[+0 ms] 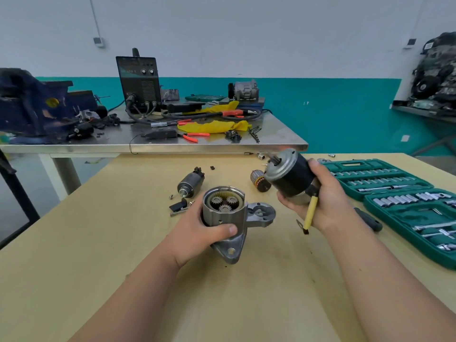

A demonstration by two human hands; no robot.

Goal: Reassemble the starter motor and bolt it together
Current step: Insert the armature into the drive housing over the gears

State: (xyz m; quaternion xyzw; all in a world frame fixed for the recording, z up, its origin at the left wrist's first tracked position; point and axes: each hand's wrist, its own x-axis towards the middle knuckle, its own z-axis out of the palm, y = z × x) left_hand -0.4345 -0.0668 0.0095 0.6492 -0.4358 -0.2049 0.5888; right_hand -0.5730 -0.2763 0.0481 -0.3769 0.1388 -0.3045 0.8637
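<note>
Fingers of the left hand curl round the silver cast-metal gear housing, geared mouth up, on the middle of the pale wooden counter. Just beyond, rightward, the right hand grips the black cylindrical motor body, its axis seemingly tilted off that mouth.

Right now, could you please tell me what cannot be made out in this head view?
Head view only:
Lower side of the gear housing, covered by the left hand.
Rear end of the motor body, hidden in the right hand.
The socket case: cut off by the right edge; sizes too small to read.
</note>
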